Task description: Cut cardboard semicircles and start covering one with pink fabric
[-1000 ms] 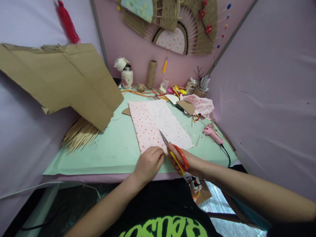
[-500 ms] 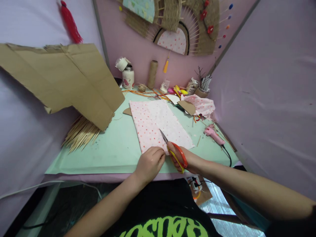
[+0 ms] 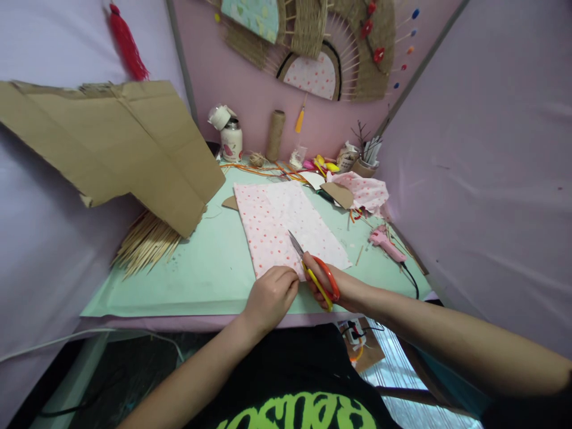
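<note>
A pale pink fabric [image 3: 261, 229] with red dots lies on the mint-green table, its right part folded or turned to a whiter face. At its near edge my left hand [image 3: 273, 292] is closed, thumb and fingers pinching the cloth. My right hand [image 3: 319, 283] grips a pair of scissors [image 3: 328, 275] with red and yellow handles. The blades point away to the upper left, above the fabric, and look nearly closed. A brown cardboard piece [image 3: 230, 203] pokes out from under the cloth's left side.
A big cardboard sheet [image 3: 147, 149] rests at left over a bundle of thin sticks [image 3: 147, 244]. On the right lies a pink glue gun [image 3: 388, 243] with a black cord. Behind stand a bottle [image 3: 232, 141], a twine roll [image 3: 276, 136] and crumpled dotted fabric [image 3: 370, 193].
The scissors and my right hand have shifted very slightly, and the blades have tilted a little. My left hand stays at the cloth's near edge.
</note>
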A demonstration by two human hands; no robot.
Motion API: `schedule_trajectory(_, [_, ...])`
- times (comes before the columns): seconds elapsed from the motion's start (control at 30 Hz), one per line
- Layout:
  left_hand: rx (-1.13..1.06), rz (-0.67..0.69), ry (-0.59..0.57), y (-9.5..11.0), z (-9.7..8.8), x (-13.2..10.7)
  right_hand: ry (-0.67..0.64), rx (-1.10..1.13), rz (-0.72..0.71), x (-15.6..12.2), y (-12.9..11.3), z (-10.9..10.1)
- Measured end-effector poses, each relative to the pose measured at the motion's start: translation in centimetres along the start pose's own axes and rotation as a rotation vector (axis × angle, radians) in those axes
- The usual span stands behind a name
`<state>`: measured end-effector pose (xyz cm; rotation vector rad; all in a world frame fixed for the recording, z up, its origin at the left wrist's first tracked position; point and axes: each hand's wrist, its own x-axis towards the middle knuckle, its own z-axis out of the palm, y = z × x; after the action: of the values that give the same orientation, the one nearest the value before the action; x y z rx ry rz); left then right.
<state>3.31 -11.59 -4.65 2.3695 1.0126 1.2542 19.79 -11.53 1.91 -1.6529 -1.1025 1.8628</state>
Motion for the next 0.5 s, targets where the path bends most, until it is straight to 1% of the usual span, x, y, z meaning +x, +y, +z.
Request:
schedule_trajectory(0.13, [0.006,0.004,0.007,-0.1,0.1,-0.1,-0.008,0.005,0.005,0.3,-0.3,0.0])
schedule_trajectory(0.27, [0.006,0.006,0.014,-0.1,0.1,-0.1,0.014,-0.026,-0.002,0.7,-0.6,-0.1])
schedule_trajectory(0.5, [0.003,0.007,0.015,-0.1,0.1,-0.1,0.010,-0.053,-0.011,1.6,-0.4,-0.4])
